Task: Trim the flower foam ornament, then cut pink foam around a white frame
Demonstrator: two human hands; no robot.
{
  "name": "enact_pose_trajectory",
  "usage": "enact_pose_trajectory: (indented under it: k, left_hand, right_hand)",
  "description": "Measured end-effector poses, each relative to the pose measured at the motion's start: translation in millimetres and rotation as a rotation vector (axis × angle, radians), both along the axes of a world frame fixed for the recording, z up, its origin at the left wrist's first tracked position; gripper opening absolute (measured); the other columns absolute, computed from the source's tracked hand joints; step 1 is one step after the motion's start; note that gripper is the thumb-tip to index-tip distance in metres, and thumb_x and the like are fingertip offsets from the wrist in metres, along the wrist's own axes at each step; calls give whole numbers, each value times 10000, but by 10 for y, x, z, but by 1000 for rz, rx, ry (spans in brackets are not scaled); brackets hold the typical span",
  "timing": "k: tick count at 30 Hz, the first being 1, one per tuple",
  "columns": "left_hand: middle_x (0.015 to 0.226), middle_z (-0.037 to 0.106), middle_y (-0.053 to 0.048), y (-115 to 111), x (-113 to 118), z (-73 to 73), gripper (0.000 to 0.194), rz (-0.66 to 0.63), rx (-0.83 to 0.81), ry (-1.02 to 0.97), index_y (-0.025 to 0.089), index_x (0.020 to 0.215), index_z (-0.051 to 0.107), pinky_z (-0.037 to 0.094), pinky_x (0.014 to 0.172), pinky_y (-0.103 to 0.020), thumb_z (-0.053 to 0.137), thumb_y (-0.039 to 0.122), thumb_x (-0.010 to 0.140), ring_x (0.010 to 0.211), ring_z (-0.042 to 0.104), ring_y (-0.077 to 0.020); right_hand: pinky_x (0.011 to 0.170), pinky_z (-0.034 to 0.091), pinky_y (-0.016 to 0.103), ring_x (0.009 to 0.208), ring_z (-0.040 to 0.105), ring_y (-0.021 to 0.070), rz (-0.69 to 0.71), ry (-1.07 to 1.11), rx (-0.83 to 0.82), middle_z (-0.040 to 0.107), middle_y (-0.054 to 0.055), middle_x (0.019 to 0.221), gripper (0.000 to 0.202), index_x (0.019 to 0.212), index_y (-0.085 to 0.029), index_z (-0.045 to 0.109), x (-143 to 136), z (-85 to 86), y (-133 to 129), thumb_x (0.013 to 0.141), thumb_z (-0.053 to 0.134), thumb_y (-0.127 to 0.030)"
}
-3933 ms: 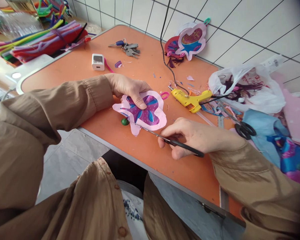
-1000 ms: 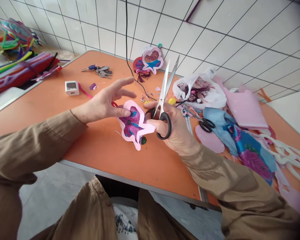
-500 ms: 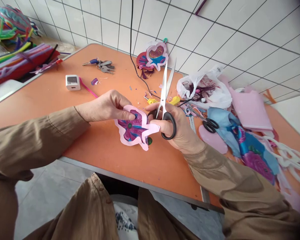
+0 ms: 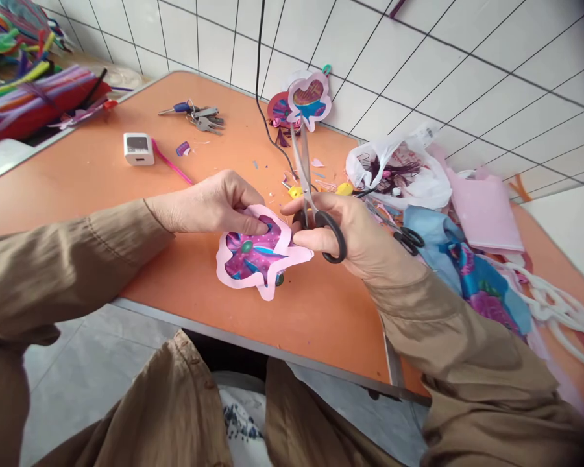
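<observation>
A pink-edged fabric piece (image 4: 253,250) with a purple and blue pattern and a green dot hangs over the front of the table. My left hand (image 4: 226,204) pinches its upper edge between thumb and fingers. Black-handled scissors (image 4: 305,162) are in my right hand (image 4: 343,230), fingers through the handles, blades pointing up and slightly parted. The fingertips of that hand are at the right tip of the fabric piece. A round green bit shows partly behind the piece's lower edge.
On the orange table (image 4: 282,324) are keys (image 4: 204,118), a white plug (image 4: 139,149), two finished-looking ornaments (image 4: 309,100) by the wall, a white plastic bag (image 4: 431,178), other scissors (image 4: 409,240), blue fabric (image 4: 428,227) and white cord (image 4: 549,292). Colourful pipe cleaners (image 4: 34,107) lie left.
The scissors have tipped left and their blades have come closer together. The fabric piece has turned a little, its lower part swinging left. My hands have kept their holds.
</observation>
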State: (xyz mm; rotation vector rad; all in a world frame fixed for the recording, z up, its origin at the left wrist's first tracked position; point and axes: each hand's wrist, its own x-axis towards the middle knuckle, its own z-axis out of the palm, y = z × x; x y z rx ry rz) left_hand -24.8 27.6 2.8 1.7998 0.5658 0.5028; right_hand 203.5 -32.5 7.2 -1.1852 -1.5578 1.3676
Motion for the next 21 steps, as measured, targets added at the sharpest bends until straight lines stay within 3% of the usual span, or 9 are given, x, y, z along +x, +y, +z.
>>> enact_pose_trajectory:
  k: [6,9,13,17,21]
  left_hand:
    - [552,648,-6,-17,20,14,258,25,12,8,162,642,774,493,460,-237,873,400,655,523,642,-169]
    - [649,713,-32,16,-10,28,282,-1,-10,12,138,747,792,511,535,-230,865,406,700,589,667,-168]
    - [911,793,-79,154,-86,-44,456,58,-212,-188,146,1008,782,580,721,-314,781,544,786,812,741,-253]
    - [993,801,-114,304,-127,-207,574,35,-483,-271,160,1098,734,586,858,-402,655,667,842,923,753,-285]
    - [1076,786,-140,287,-67,-333,554,-118,-613,-261,155,1099,732,564,952,-393,845,533,710,1033,737,-293]
  right_hand:
    - [528,425,267,606,585,121,46,9,-106,638,-22,689,233,840,-228,727,-17,-122,35,630,826,-241]
    - [531,429,253,602,564,107,36,77,-112,634,-42,676,204,808,-238,728,-31,-108,19,623,812,-254]
    - [572,475,291,679,623,155,-44,234,-78,652,-44,699,228,854,-304,731,-31,-57,7,651,832,-274]
    - [585,502,308,700,625,167,-83,432,-56,632,-39,753,266,897,-302,711,-14,-41,14,650,807,-272]
    - [566,500,293,635,560,142,-113,514,-73,597,-38,758,309,932,-263,697,-17,-50,6,634,781,-268]
